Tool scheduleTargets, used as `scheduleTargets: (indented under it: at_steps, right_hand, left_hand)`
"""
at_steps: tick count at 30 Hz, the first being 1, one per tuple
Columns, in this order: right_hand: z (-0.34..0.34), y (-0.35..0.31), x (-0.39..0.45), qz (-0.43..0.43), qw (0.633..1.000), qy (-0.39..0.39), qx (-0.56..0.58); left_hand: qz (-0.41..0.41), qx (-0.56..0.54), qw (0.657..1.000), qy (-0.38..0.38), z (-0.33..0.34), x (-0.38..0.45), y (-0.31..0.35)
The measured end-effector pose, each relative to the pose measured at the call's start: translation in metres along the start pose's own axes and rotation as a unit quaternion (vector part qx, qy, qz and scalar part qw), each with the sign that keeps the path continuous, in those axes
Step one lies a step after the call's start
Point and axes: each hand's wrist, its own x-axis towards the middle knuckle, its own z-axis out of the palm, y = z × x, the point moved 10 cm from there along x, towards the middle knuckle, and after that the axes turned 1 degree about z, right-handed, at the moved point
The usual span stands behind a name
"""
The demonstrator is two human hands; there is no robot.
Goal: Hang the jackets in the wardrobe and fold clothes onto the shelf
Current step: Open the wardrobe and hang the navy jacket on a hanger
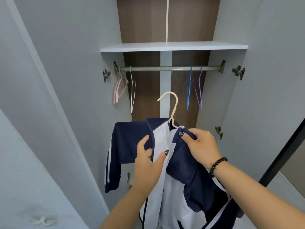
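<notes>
We stand at the open wardrobe [231, 113]. Our navy and white jacket [132, 138] is on a cream hanger [173, 106], held up below the rail [165, 68]. Our left hand [148, 162] pinches the zip edge. Our right hand [201, 144] grips the collar.

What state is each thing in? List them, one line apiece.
navy jacket: on the cream hanger, unzipped, held up in front of the wardrobe, not yet on the rail
cream hanger: inside the jacket collar, hook free of the rail
left hand: grips the jacket's left front edge
right hand: pinches the collar
rail: carries empty hangers only
shelf: bare where visible
</notes>
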Motion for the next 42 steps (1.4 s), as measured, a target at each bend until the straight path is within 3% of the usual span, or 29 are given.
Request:
scheduleTargets:
  at_steps: [5,13,19,29,38,42]
  right_hand:
    - [-0.003,0.022,0.06,0.006,1.0,-0.01,-0.001]
    - [0.008,0.053,0.171,0.02,0.999,-0.038,0.02]
    - [0.029,0.088,0.233,0.071,0.994,-0.037,0.073]
    - [0.082,0.108,0.339,0.132,0.987,-0.003,0.093]
    - [0.087,0.089,0.426,0.143,0.983,0.043,0.104]
    - [0.085,0.086,0.463,0.161,0.982,0.049,0.085]
  left_hand:
    - [-0.033,0.024,0.996,-0.077,0.046,0.049,-0.035]
    - [-0.077,0.089,0.992,-0.048,0.065,0.133,-0.081]
    - [-0.121,0.099,0.986,-0.065,0.069,0.167,-0.127]
    - [-0.123,0.099,0.982,-0.105,0.054,0.305,-0.19]
    - [-0.043,0.081,0.984,-0.156,0.06,0.382,-0.156]
    - [-0.026,0.019,0.996,-0.079,0.043,0.405,-0.134]
